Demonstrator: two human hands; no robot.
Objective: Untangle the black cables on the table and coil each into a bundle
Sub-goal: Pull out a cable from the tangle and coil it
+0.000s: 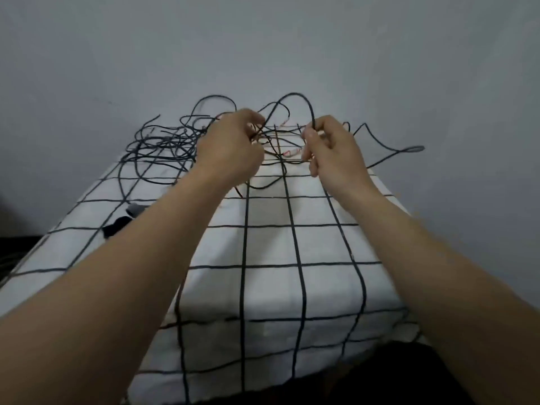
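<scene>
A tangle of thin black cables (163,144) lies at the far end of the table, which is covered by a white cloth with a black grid (268,247). My left hand (230,147) is raised over the middle of the tangle and pinches strands there. My right hand (330,147) pinches a strand that arches up between the hands. One long black loop (409,149) trails off to the right past the table's edge. A few reddish-white cable ends (292,152) show between my hands.
A small dark object with a grey part (119,222) lies on the cloth at the left. A plain grey wall (263,48) stands right behind the table. The cloth hangs down over the near edge.
</scene>
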